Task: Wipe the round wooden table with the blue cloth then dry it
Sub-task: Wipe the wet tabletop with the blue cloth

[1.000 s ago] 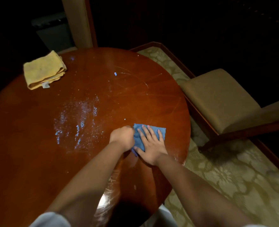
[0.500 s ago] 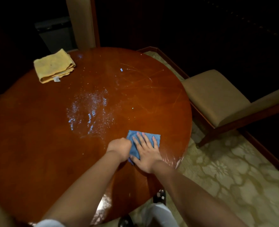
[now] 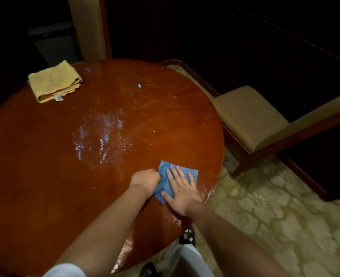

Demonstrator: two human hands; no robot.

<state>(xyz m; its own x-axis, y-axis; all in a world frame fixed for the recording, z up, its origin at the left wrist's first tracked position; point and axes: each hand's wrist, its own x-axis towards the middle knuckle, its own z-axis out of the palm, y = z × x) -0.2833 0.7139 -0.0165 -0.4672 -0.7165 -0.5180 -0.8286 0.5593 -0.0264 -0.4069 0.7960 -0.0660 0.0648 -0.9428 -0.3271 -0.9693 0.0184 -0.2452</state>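
Dim furnished room, patterned carpet [image 3: 285, 216], upholstered armchair [image 3: 251, 116], polished round table [image 3: 45, 176]

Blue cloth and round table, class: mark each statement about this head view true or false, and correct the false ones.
1. The right hand lies flat on the blue cloth. True.
2. The left hand grips the yellow towel. False: it grips the blue cloth's edge.
3. The yellow towel lies folded at the round wooden table's far left edge. True.
4. The wet patch lies under the blue cloth. False: it lies uncovered, left of and beyond the cloth.
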